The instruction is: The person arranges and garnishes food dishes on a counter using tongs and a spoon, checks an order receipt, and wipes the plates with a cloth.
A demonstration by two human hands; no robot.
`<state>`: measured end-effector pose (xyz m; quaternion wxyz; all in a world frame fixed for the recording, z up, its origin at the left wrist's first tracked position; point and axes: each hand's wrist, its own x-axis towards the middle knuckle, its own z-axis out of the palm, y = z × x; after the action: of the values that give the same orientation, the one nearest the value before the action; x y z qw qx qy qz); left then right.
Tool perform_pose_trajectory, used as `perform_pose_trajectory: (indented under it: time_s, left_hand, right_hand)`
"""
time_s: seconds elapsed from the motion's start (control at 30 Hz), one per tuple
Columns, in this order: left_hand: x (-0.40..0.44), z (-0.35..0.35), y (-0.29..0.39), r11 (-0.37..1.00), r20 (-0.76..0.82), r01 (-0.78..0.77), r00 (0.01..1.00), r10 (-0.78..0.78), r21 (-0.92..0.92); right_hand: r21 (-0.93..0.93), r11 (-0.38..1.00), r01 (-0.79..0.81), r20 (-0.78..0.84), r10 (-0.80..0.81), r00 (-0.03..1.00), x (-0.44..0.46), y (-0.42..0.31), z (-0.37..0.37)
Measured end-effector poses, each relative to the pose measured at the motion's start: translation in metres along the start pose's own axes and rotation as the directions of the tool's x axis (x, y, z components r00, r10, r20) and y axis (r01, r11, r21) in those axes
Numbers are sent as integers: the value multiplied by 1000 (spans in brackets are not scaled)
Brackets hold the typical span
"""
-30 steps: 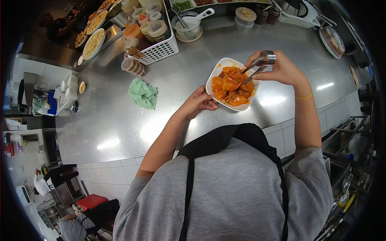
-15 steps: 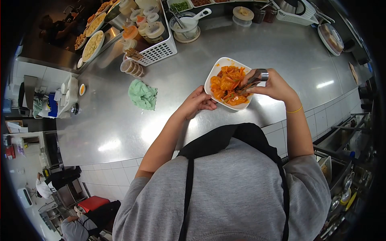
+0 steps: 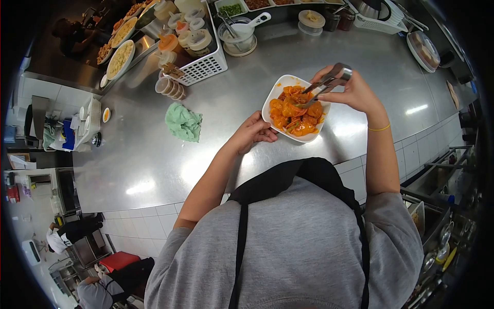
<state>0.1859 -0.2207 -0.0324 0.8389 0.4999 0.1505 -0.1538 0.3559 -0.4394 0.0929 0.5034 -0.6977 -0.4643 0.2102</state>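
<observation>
A squarish white bowl point(image 3: 267, 105) stands on the steel counter, filled with orange-sauced food pieces point(image 3: 291, 116) and thin strips. My left hand point(image 3: 252, 134) rests at the bowl's lower left side, fingers curled against its rim to hold it. Metal tongs point(image 3: 337, 76) are in my right hand point(image 3: 356, 93), gripped between thumb and fingers. The tips of the tongs reach down into the food near the middle of the bowl. Left of my hands lies a crumpled green cloth point(image 3: 183, 122).
A white basket point(image 3: 203, 71) of sauce bottles stands at the back left, with stacked small cups point(image 3: 170, 88) beside it. Behind the bowl is a container with a white-handled spoon point(image 3: 259, 19). A lidded tub point(image 3: 311, 21) sits farther right. Co-workers stand at lower left.
My right hand has turned and lifted the tongs, whose tips moved from the bowl's right side toward its middle. My left hand stays at the rim.
</observation>
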Motion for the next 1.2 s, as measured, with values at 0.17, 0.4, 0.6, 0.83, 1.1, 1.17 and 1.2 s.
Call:
perform_pose_trajectory:
  time_s: [0.17, 0.4, 0.6, 0.83, 1.1, 1.17, 1.2]
  left_hand:
    - [1, 0, 1, 1000, 2, 10, 1000, -10, 11]
    - [1, 0, 1, 1000, 8, 12, 1000, -12, 14]
    - [2, -2, 0, 999, 26, 14, 1000, -15, 36]
    - [0, 2, 2, 999, -2, 4, 1000, -4, 35]
    - [1, -1, 1, 1000, 6, -5, 1000, 5, 30]
    - [3, -3, -1, 999, 11, 14, 1000, -15, 29]
    - [3, -3, -1, 999, 9, 9, 1000, -9, 31]
  right_hand:
    - [-20, 1000, -8, -41, 7, 999, -10, 3, -8]
    - [94, 985, -146, 60, 141, 988, -39, 4, 3]
    - [72, 984, -160, 114, 151, 982, -36, 15, 23]
    - [71, 994, -88, 107, 80, 991, -38, 8, 21]
    - [163, 986, 41, -136, -19, 991, -9, 5, -20]
    - [188, 980, 56, -304, 4, 953, 24, -7, -28]
    - [123, 984, 130, -356, -78, 931, 46, -4, -30]
